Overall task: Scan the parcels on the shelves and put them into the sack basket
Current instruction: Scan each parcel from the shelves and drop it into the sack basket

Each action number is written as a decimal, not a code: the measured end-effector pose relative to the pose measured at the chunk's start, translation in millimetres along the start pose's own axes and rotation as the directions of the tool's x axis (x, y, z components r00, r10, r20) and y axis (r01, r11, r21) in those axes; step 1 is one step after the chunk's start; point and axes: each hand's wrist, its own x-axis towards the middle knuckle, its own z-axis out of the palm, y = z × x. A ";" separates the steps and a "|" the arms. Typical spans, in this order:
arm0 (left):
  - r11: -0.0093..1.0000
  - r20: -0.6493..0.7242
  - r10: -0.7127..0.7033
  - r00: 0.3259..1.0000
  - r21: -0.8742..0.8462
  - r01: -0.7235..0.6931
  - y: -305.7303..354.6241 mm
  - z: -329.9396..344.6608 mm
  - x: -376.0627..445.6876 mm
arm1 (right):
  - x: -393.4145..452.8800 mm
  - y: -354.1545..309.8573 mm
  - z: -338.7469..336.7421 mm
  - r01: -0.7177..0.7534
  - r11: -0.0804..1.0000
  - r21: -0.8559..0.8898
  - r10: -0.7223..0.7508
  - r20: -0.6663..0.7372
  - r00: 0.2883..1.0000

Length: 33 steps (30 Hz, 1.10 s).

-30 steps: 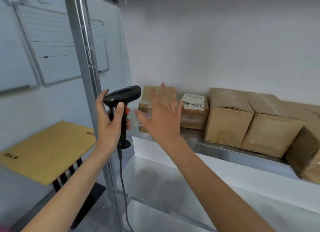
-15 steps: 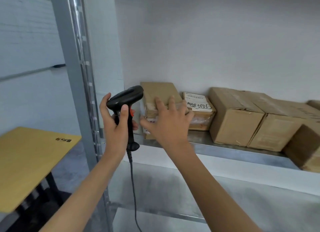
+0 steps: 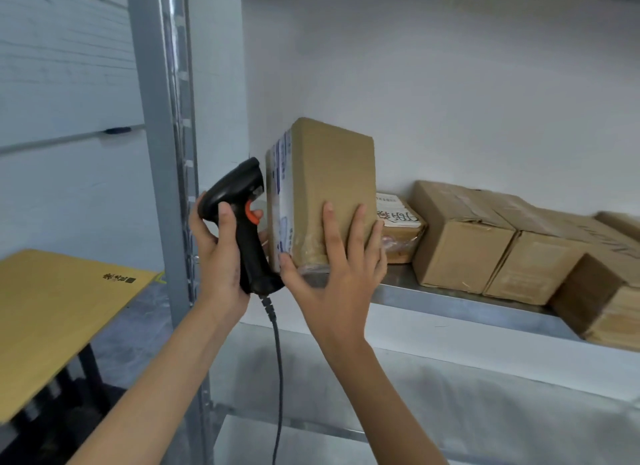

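A brown cardboard parcel (image 3: 332,173) stands upright at the left end of the metal shelf (image 3: 450,301), its white label side facing left. My right hand (image 3: 332,277) holds it from the front, fingers spread up the brown face and thumb on the label-side edge. My left hand (image 3: 218,256) grips a black barcode scanner (image 3: 242,194) with an orange trigger. The scanner's head points at the label from close by, and its cable hangs down. No sack basket is in view.
A small labelled parcel (image 3: 398,222) lies right behind the upright one, then a row of brown boxes (image 3: 460,242) runs to the right. The shelf's steel post (image 3: 162,152) rises left of my left hand. A yellow table (image 3: 52,308) stands lower left. A lower shelf (image 3: 485,412) lies beneath.
My right hand reached the flat parcel, then tipped it up on end with the label turned left. The scanner in my left hand rose close to the label.
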 end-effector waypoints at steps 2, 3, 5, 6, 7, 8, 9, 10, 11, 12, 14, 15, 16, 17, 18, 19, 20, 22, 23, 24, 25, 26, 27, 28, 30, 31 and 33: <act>0.998 0.012 0.067 0.998 0.010 -0.067 9.0 -1.0 -0.1 | -4.6 -2.3 -0.9 -0.085 0.974 0.208 0.071 0.072 0.995; 0.994 0.019 0.106 0.994 0.028 -0.106 13.6 -2.7 0.2 | -4.9 -2.7 -1.9 -0.138 0.929 0.343 0.102 0.121 0.987; 0.984 0.037 0.162 0.986 0.067 -0.164 22.4 -6.3 1.9 | -2.1 -4.7 -3.8 -0.208 0.810 0.548 0.139 0.165 0.976; 0.979 0.052 0.178 0.983 0.092 -0.182 26.2 -7.3 2.8 | 0.3 -6.0 -3.4 -0.225 0.777 0.588 0.158 0.164 0.974; 0.973 0.073 0.188 0.979 0.125 -0.196 28.5 -7.9 3.2 | 2.3 -7.5 -1.6 -0.228 0.772 0.594 0.170 0.153 0.973; 0.966 0.097 0.192 0.977 0.155 -0.206 28.8 -8.4 3.2 | 3.3 -9.9 0.1 -0.219 0.785 0.580 0.170 0.139 0.976; 0.963 0.117 0.195 0.974 0.168 -0.213 27.5 -9.0 2.5 | 3.8 -13.2 1.9 -0.207 0.806 0.554 0.165 0.125 0.978; 0.963 0.131 0.195 0.972 0.162 -0.215 25.5 -8.7 1.0 | 3.3 -15.7 4.2 -0.191 0.832 0.520 0.155 0.112 0.982; 0.966 0.140 0.189 0.972 0.151 -0.209 23.4 -8.8 -0.7 | 2.9 -17.1 6.2 -0.162 0.871 0.463 0.135 0.090 0.987; 0.970 0.150 0.178 0.972 0.141 -0.200 21.7 -7.7 -3.4 | 2.2 -17.0 8.1 -0.125 0.922 0.367 0.112 0.058 0.992; 0.972 0.178 0.161 0.971 0.141 -0.187 20.6 -5.5 -8.5 | 0.4 -15.3 9.3 -0.092 0.987 0.128 0.090 0.019 0.996; 0.972 0.197 0.156 0.968 0.146 -0.186 20.5 -4.2 -10.4 | -0.2 -13.7 9.0 -0.093 0.994 0.052 0.092 0.016 0.996; 0.970 0.218 0.149 0.964 0.156 -0.185 20.1 -3.2 -11.8 | -0.3 -11.2 8.8 -0.090 0.996 0.012 0.090 0.016 0.996; 0.967 0.240 0.146 0.960 0.168 -0.189 18.8 -2.0 -12.5 | 0.5 -7.9 8.8 -0.077 0.997 0.004 0.077 0.018 0.997; 0.964 0.260 0.143 0.955 0.183 -0.194 17.4 -0.9 -12.9 | 2.0 -4.0 8.3 -0.061 0.998 0.023 0.061 0.019 0.998; 0.961 0.277 0.139 0.951 0.193 -0.197 15.9 -0.1 -13.3 | 3.7 -0.2 7.5 -0.051 0.997 0.053 0.050 0.014 0.999; 0.958 0.283 0.141 0.949 0.202 -0.203 14.6 0.0 -13.1 | 5.0 3.0 6.1 -0.045 0.996 0.077 0.045 0.001 0.999; 0.951 0.260 0.167 0.951 0.212 -0.225 13.5 -2.5 -10.4 | 5.0 8.8 3.0 -0.034 0.993 0.118 0.038 -0.040 0.998; 0.951 0.236 0.170 0.957 0.215 -0.222 13.6 -4.7 -7.7 | 3.5 10.6 1.1 -0.033 0.988 0.152 0.042 -0.062 0.997; 0.951 0.209 0.166 0.964 0.223 -0.212 14.1 -6.5 -5.6 | 1.3 11.3 -0.9 -0.040 0.979 0.201 0.056 -0.078 0.995; 0.950 0.181 0.162 0.970 0.237 -0.203 13.9 -8.9 -3.0 | -1.4 11.9 -3.3 -0.051 0.964 0.259 0.076 -0.086 0.993; 0.949 0.159 0.156 0.975 0.251 -0.192 13.4 -11.1 -0.9 | -3.9 12.1 -5.6 -0.063 0.946 0.319 0.097 -0.089 0.991; 0.948 0.147 0.150 0.978 0.259 -0.185 13.1 -12.7 -0.2 | -6.7 12.0 -8.0 -0.071 0.925 0.373 0.113 -0.091 0.989; 0.947 0.149 0.145 0.978 0.267 -0.181 12.6 -14.0 -0.5 | -9.6 11.4 -10.2 -0.073 0.906 0.417 0.123 -0.094 0.988; 0.939 0.160 0.136 0.978 0.294 -0.179 10.2 -15.7 -5.1 | -14.7 9.5 -13.5 -0.067 0.877 0.475 0.128 -0.097 0.987; 0.934 0.154 0.132 0.979 0.311 -0.175 9.6 -16.5 -8.3 | -17.0 8.4 -14.8 -0.067 0.867 0.494 0.131 -0.096 0.987; 0.932 0.138 0.132 0.982 0.320 -0.170 9.8 -18.3 -16.0 | -21.8 6.9 -18.2 -0.067 0.849 0.524 0.135 -0.093 0.986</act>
